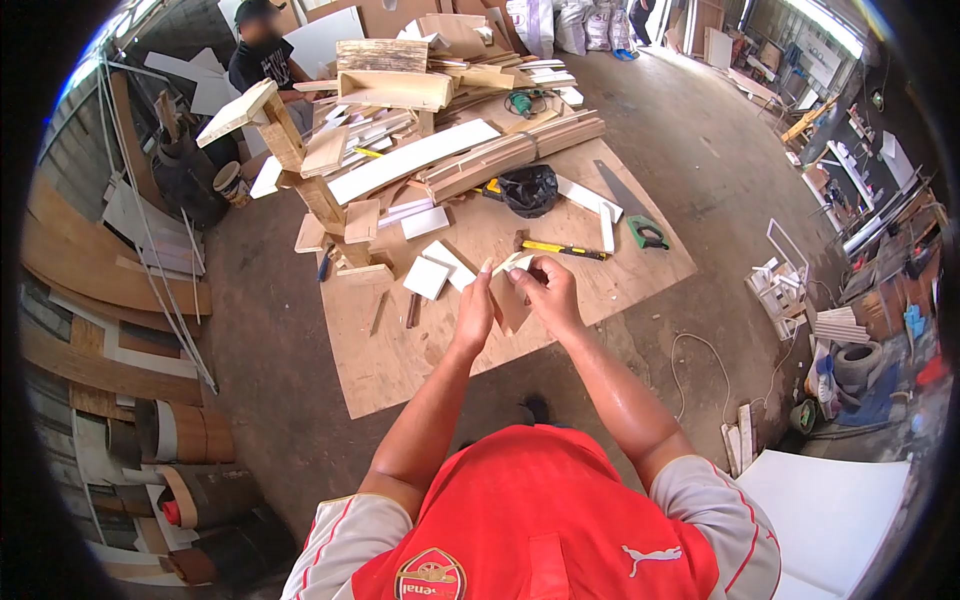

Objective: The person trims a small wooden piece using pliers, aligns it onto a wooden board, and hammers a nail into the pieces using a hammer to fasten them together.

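Above the near part of the plywood table top, I hold a small tan wooden piece (512, 308) with a pale upper edge. My left hand (477, 312) is closed on its left side, the thumb pointing up. On the right, my right hand (552, 292) pinches its upper corner between thumb and fingers. Whether it is one piece or two together I cannot tell. Two white square boards (427, 278) lie just left of my left hand. Beyond my right hand is a hammer (565, 249) with a yellow and black handle.
The plywood table top (375, 370) carries stacked wood strips (510, 160), a handsaw (640, 215) with a green handle, a black bag (527, 190) and a green power tool (520, 103). A tall wooden assembly (320, 200) stands at left. Another person (262, 65) is behind the pile.
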Motion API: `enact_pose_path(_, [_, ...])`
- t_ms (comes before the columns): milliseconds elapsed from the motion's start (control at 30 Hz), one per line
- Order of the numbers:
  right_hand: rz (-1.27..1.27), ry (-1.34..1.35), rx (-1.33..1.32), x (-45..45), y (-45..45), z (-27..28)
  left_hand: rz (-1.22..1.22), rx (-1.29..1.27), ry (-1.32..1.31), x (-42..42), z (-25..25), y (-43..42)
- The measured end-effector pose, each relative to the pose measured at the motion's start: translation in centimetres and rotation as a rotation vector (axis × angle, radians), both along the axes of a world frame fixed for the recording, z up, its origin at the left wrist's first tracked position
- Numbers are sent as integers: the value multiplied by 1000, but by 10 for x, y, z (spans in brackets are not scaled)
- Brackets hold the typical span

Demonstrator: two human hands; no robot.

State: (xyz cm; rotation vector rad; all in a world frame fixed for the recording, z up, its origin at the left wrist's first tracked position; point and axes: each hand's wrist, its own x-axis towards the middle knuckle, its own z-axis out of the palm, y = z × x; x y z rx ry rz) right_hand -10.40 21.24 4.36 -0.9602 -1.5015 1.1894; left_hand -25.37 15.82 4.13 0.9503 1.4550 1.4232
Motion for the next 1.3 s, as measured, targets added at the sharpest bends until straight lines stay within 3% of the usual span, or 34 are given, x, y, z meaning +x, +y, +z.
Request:
enact_pose_path(333, [-19, -165, 155, 1, 1, -5, 33, -52, -236, -1, 2, -1])
enact_pose_path(633, [-28, -377, 325, -5, -11, -10, -160, -166, -103, -11, -9, -6])
enact_pose_path(1033, [88, -595, 277, -23, -13, -63, 10, -194, -62, -14, -61, -25])
enact_pose_path(1300, [142, -631, 244, -33, -7, -54, 103, -141, -135, -18, -73, -21])
